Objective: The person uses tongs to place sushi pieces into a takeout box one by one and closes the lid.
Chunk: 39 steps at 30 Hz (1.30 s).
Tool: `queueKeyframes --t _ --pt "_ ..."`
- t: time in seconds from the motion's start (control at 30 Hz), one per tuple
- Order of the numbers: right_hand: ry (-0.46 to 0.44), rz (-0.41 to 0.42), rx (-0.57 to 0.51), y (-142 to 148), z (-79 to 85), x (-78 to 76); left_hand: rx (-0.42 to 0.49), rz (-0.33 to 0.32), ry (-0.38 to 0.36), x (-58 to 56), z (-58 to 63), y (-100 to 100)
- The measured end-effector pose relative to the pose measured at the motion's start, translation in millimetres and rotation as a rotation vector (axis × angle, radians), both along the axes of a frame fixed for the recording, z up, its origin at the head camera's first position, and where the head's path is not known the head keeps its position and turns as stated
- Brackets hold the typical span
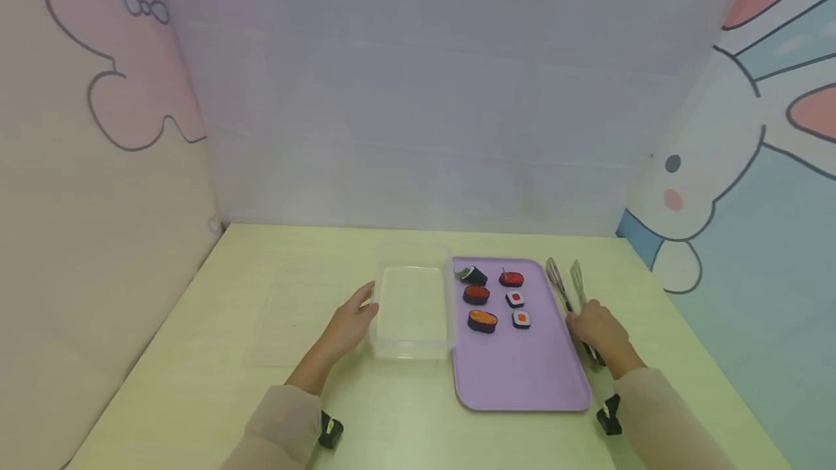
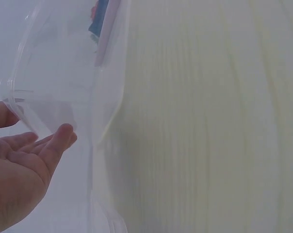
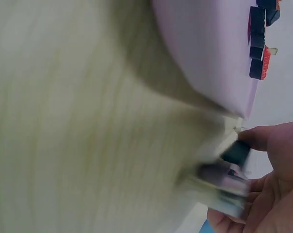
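Note:
A clear plastic container [image 1: 413, 343] stands on the table left of the tray. My left hand [image 1: 353, 321] is at its left wall, fingers and thumb loosely extended. In the left wrist view the fingertips [image 2: 64, 133] are right at the clear container wall. My right hand [image 1: 597, 328] grips metal tongs [image 1: 556, 278] with dark handles around their middle, beside the tray's right edge. The tong arms spread apart beyond the hand. In the right wrist view the tongs [image 3: 224, 182] are blurred between thumb and fingers.
A purple tray [image 1: 522, 379] holds several sushi pieces, among them an orange-topped one [image 1: 482, 321], a red-topped one [image 1: 511, 279] and a hand roll [image 1: 473, 275]. A flat clear lid [image 1: 294, 325] lies on the table at left. Walls with cartoon drawings surround the table.

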State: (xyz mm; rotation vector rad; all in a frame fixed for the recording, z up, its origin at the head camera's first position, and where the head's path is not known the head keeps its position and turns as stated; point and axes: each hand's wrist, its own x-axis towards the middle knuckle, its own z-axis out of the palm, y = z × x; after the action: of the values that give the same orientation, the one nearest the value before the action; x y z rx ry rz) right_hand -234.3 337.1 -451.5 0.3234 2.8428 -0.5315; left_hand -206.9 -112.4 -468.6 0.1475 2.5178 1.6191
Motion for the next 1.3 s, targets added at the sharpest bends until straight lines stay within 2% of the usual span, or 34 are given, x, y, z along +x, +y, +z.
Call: queueKeyframes --t 0.2,0.43,0.7,0.93,1.3 --pt "0.065 0.012 -0.046 6.5 2.1 6.3 0.021 0.002 0.000 1.1 -0.7 0.9" --pt "0.132 0.100 -0.061 14.4 10.7 8.1 0.032 0.006 -0.005 0.2 -1.2 -0.6" --pt "0.205 0.201 -0.035 5.8 22.6 6.8 0.056 0.004 -0.004 2.1 -0.4 -0.6" --pt "0.244 0.274 -0.040 -9.3 31.3 -0.5 0.067 0.019 -0.005 0.8 -2.2 0.0" --pt "0.232 0.483 0.083 -27.7 37.3 -20.4 0.063 0.030 0.004 2.4 -0.2 1.7"
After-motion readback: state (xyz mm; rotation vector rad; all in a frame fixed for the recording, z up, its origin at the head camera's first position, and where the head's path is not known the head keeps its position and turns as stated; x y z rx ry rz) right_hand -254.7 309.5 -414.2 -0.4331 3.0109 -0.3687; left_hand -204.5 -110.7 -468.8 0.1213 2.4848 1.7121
